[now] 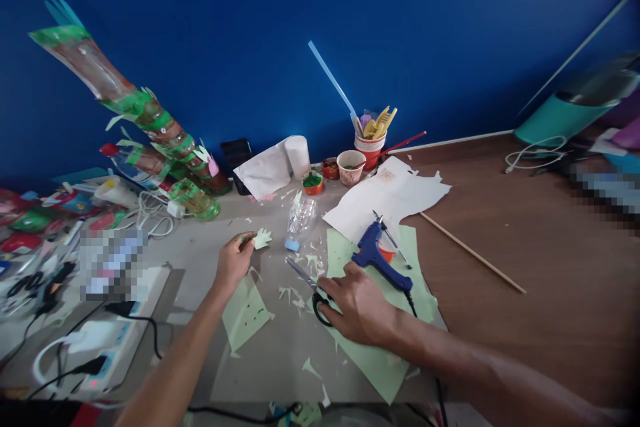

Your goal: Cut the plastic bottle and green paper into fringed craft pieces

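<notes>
Your left hand (234, 260) and your right hand (357, 307) are bare, with fingers, knuckles and wrists uncovered. Your left forearm (175, 353) is bare along all of its visible length, lean and even in outline. Your right forearm (480, 373) is uncovered too, looks broader in the picture, and shows faint tendon lines near the wrist.
</notes>
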The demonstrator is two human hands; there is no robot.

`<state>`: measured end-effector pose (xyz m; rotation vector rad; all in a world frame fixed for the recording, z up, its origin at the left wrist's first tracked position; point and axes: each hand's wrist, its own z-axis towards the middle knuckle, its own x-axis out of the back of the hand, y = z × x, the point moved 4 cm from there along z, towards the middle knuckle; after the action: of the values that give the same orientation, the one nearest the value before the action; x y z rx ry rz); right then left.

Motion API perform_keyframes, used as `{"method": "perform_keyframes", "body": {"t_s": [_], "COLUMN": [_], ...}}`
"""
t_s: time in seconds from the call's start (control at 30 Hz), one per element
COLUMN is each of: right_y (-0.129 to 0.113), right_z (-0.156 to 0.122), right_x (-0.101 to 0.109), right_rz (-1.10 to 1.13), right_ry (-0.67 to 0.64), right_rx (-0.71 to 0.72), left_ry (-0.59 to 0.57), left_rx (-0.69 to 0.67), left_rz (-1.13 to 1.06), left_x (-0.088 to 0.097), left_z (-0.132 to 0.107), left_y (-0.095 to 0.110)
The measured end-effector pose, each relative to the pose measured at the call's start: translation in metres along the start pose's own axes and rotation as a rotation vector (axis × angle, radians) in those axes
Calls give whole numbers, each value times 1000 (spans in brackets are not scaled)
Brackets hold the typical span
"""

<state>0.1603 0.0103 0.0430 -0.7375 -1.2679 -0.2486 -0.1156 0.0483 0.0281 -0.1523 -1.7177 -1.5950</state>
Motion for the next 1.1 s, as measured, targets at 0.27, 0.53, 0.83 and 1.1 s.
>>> {"method": "perform_keyframes", "body": {"t_s": [0.27,0.53,0.83,1.1], "right_y": [3,3,2,3], "right_z": [0,1,1,0], "right_x": [-3,-5,-3,-4], "right_rz": [0,-4,-3,-1], "right_ry": [6,-34,-40,-1], "right_rx": [-7,-17,-20,-6], "left_ry": [61,23,-20,-299], "left_rx": [-116,-233,-356,-274], "left_rz": [120,331,505,758], "left_x": [-1,-2,19,47], "left_z": [-1,-4,-23,-73], "left_y": [1,-4,14,1]}}
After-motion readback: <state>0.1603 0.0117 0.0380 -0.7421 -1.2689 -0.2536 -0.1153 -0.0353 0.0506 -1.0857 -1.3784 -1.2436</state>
